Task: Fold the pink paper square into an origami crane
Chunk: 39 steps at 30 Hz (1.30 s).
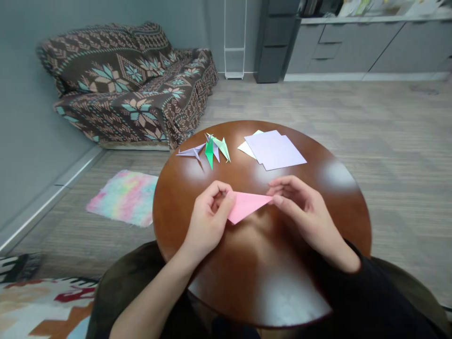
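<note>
The left hand (210,214) clamps the broad end of a pink, folded, pointed piece of paper (248,204) between thumb and fingers; the right hand (300,202) pinches its narrow tip. The piece is held up between the two hands, over the round, glossy brown wooden table (181,202). That thin tip looks like the weak spot: too hard a pinch could crumple it, and an uneven pull could skew the creases or tear it. If the left grip loosens, the layers could spread apart. Beyond the left hand, small folded figures in lilac (191,152), green (209,153) and pale green paper (222,148) huddle close, so a forward sweep could knock or bend them. Beyond the right hand, loose lilac square sheets (277,151) overlap a pale green one (246,149); a brushing knuckle could slide them.
</note>
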Available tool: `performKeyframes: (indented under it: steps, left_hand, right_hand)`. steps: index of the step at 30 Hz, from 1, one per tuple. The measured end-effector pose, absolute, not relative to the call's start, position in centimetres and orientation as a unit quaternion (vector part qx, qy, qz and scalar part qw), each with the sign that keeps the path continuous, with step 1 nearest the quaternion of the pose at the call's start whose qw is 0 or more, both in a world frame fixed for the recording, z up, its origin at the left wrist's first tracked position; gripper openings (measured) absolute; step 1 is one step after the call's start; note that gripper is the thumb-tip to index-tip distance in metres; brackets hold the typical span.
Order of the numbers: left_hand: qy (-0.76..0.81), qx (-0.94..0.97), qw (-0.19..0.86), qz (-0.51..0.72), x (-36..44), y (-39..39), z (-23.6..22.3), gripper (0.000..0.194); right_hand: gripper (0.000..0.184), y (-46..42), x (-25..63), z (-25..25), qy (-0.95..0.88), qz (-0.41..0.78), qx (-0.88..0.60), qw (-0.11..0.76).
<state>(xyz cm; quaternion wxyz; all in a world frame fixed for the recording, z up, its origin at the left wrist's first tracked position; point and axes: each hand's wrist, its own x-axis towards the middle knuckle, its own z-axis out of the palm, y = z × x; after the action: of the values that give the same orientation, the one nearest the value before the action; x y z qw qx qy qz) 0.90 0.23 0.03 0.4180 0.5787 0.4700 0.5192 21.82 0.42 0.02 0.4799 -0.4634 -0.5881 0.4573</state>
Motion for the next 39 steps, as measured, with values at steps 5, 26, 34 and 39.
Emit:
performKeyframes:
  steps: [5,26,34,39]
  left_hand:
    - [0.44,0.565,0.497,0.49,1.2,0.2,-0.2,0.018]
    - [0.426,0.452,0.666,0.412,1.4,1.2,-1.2,0.033]
    - [0.37,0.414,0.728,0.401,2.4,2.4,1.0,0.05]
    - [0.384,0.433,0.73,0.364,2.5,3.8,0.7,0.052]
  right_hand:
    - [0.019,0.0,21.2,0.2,-0.598,0.514,-0.453,0.417]
    - [0.014,1.7,21.8,-0.8,-0.61,0.409,-0.442,0.514]
    - [0.018,2.0,21.8,-1.2,-0.643,0.352,-0.452,0.508]
    - [0.027,2.8,22.6,-1.6,-0.632,0.357,-0.46,0.511]
